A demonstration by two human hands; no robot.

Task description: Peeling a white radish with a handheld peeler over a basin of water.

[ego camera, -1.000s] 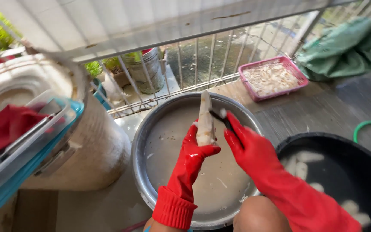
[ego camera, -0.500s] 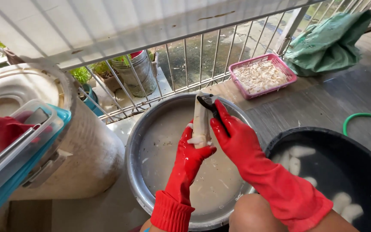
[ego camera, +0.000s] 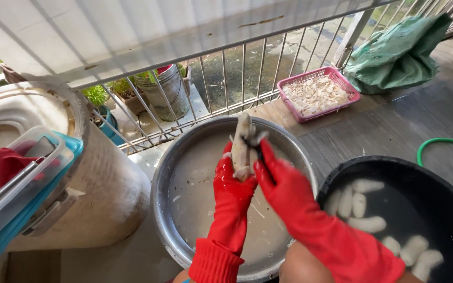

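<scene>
- The left hand (ego camera: 233, 191), in a red rubber glove, is closed around a pale, peeled root (ego camera: 243, 149) and holds it upright over the metal basin (ego camera: 166, 178), presumably so scraps and drips land inside.
- The right hand (ego camera: 279, 178), also gloved, presses against the side of the root; its grip appears closed on a dark tool, though blur hides the detail.
- The metal basin holds shallow, cloudy water with pale scraps.
- The black tub (ego camera: 342, 173), just to the right, holds several peeled pale pieces in water.
- The pink basket (ego camera: 342, 84), near the railing, holds pale peelings or chips.
- A clear lidded box (ego camera: 43, 167), resting on a large drum, contains red cloth.
</scene>
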